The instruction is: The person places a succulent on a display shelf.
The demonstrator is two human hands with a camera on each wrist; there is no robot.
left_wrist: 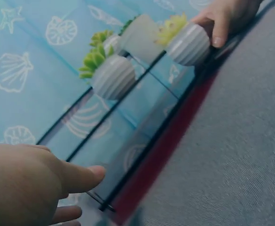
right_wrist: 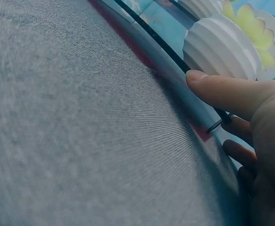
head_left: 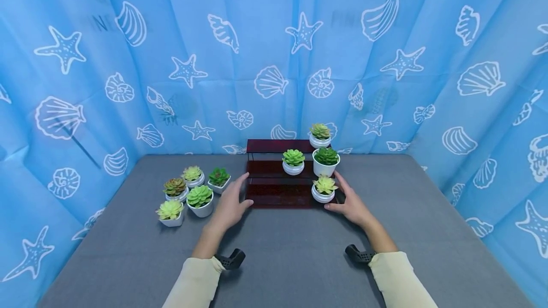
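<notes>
A dark red three-tier display stand (head_left: pixel 274 196) sits on the table, with see-through tiers. My left hand (head_left: pixel 231 206) is at its left end, fingers extended along the side and thumb (left_wrist: pixel 88 176) pointing over the lowest tier's end. At the other end, my right hand (head_left: pixel 353 206) lies along the side, its thumb (right_wrist: pixel 210 84) right at the front edge. Just inside that thumb is a yellow-green succulent in a ribbed white pot (head_left: pixel 323 194). Behind it stand a dark green potted succulent (head_left: pixel 325 163), a light green one (head_left: pixel 293 163), and one on top (head_left: pixel 320 136).
Left of my left hand, several potted succulents are grouped on the grey table (head_left: pixel 291 260), among them a bright green one (head_left: pixel 200 201) and a reddish one (head_left: pixel 175 188). A blue shell-print curtain (head_left: pixel 257 51) hangs close behind the stand.
</notes>
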